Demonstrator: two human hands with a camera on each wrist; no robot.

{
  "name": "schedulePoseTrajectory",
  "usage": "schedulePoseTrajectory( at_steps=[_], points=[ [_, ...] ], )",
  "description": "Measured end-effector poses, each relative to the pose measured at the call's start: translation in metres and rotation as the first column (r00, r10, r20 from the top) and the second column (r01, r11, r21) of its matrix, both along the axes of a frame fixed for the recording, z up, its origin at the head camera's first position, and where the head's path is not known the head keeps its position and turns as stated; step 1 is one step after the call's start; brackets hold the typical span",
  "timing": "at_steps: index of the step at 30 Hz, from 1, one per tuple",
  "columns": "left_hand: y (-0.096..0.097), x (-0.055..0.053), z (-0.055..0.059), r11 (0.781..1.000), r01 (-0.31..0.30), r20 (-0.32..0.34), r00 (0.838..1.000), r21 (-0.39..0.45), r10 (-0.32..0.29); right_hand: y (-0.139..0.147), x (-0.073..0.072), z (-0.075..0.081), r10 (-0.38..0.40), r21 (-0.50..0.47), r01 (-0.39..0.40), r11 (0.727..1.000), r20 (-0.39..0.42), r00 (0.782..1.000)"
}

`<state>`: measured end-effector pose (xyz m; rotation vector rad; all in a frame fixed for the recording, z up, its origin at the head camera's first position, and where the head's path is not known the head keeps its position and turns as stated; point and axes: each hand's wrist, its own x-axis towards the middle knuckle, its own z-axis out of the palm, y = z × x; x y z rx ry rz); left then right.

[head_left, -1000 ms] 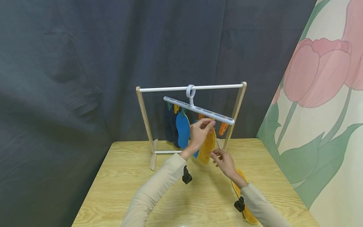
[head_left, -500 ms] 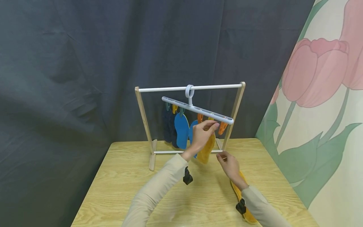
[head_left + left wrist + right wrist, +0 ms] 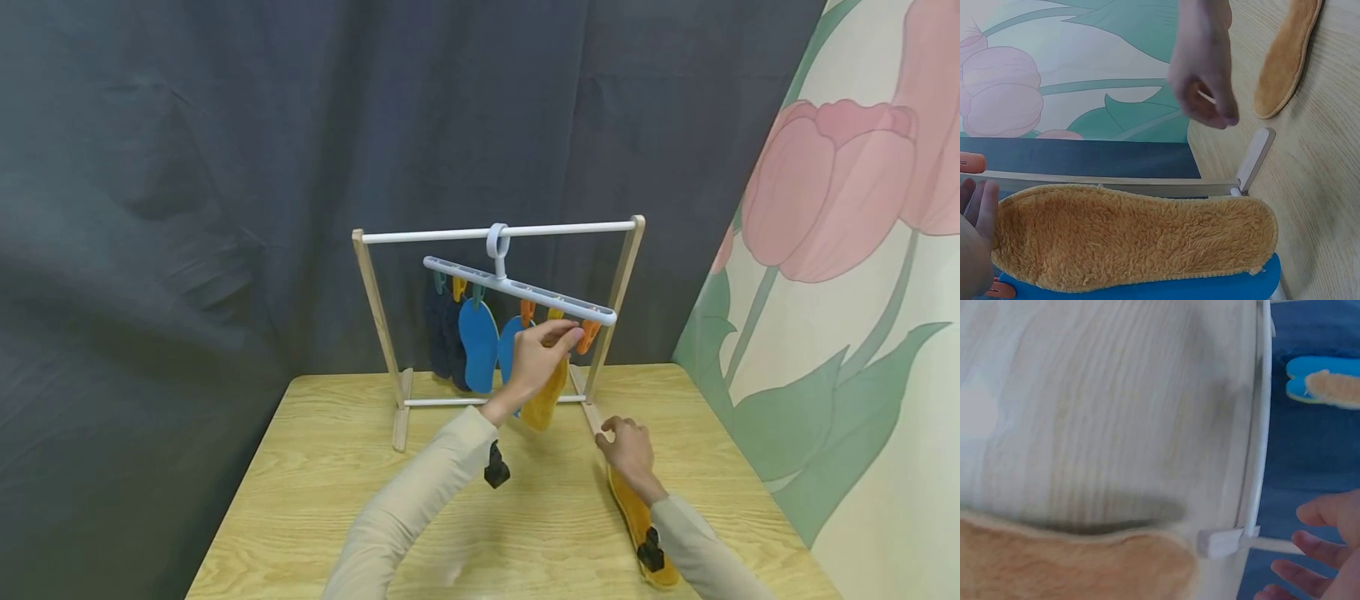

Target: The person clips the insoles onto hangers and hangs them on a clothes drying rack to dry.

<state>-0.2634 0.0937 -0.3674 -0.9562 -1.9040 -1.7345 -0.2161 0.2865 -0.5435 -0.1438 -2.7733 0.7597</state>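
Observation:
In the head view my left hand (image 3: 534,360) is raised at the right end of the hanger (image 3: 517,289), fingertips right at the end orange clip (image 3: 589,336). I cannot tell whether they grip it. Beside that hand a fuzzy yellow insole (image 3: 1141,237) hangs, its upper end partly behind the fingers in the left wrist view. My right hand (image 3: 628,454) is over the table's right side with parted fingers (image 3: 1319,547), holding nothing. Below it a second yellow insole (image 3: 637,521) lies on the table, partly covered by the right forearm and wrist camera.
The white rail (image 3: 420,237) of a wooden stand carries the hanger, tilted down to the right. Blue insoles (image 3: 478,346) and dark insoles (image 3: 450,333) hang from its left and middle clips. A dark curtain (image 3: 225,208) and a painted wall (image 3: 840,333) border the table (image 3: 337,500).
My left hand has shifted right from the hanging yellow insole's top to the end orange clip. My right hand has left that insole's edge and moved down and right over the table.

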Motion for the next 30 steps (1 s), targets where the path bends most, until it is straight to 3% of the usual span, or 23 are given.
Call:
schedulePoseTrajectory(
  at_steps=[8,16,23,30],
  points=[
    [0.001,-0.001,0.0,0.999,0.04,0.012,0.999,-0.022,-0.039,0.014,0.008,-0.008,0.014,0.045,-0.022,0.999,0.174,0.985],
    [0.007,-0.026,-0.027,0.998,0.069,0.051,0.996,-0.008,-0.068,0.025,0.013,-0.021,0.007,0.002,-0.008,1.0,0.338,0.941],
    [0.004,-0.015,-0.015,0.998,0.06,0.024,0.998,-0.011,-0.059,0.029,0.014,-0.029,0.028,-0.047,-0.01,0.999,0.398,0.917],
    [-0.002,0.0,0.001,0.996,0.093,0.045,0.995,-0.01,-0.093,0.03,0.016,-0.034,0.011,-0.034,0.003,0.999,0.406,0.914]
  ],
)
